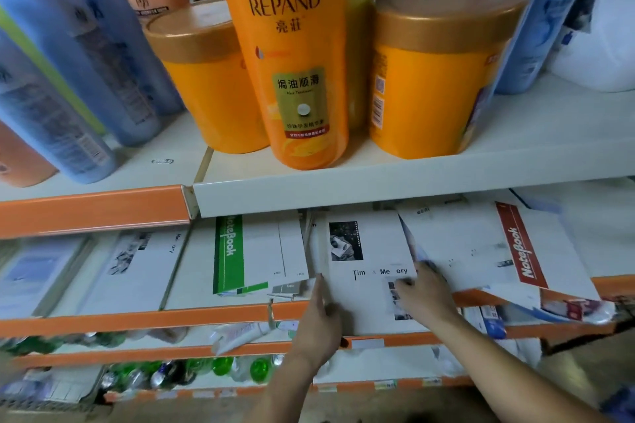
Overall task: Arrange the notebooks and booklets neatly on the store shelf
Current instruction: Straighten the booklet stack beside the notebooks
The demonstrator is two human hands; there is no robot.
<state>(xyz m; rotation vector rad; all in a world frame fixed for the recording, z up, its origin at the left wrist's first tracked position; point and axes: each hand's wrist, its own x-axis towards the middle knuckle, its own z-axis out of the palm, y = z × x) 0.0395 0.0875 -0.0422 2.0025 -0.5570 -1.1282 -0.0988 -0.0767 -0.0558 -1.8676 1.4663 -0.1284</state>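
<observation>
White booklet (369, 252) lies flat on the middle shelf (206, 316), between both hands, with its near edge over the orange shelf lip. Left hand (318, 316) is at its left edge, right hand (426, 295) on top of its right half. Cover is white with a dark photo near the top, the text "Tim Me ory" partly washed out, and a small picture lower down half hidden by the right hand. Left fingers (319, 285) are straight and together, laid against the booklet's left edge, not curled round it. Right fingers (403, 282) are bent and touch the cover; one reaches the edge of the red NoteBook stack (522, 251) just beside it. They are blurred, so cannot tell whether they pinch anything. Green NoteBook stack (228, 251) lies just left of the booklet. Orange bottle (295, 62) stands on the shelf above.
</observation>
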